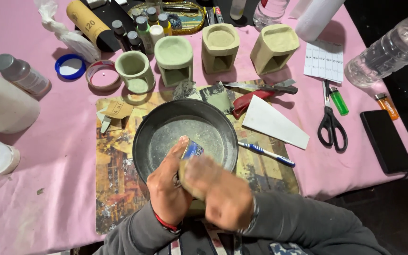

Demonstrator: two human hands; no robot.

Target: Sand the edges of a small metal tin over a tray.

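Hands, L [167, 185] & R [223, 196], grip block [191, 163] over pan [140, 137].

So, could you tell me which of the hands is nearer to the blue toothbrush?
Right. The right hand, blurred, sits just below and left of the blue toothbrush. The left hand is farther off to the left, at the dark pan's near rim.
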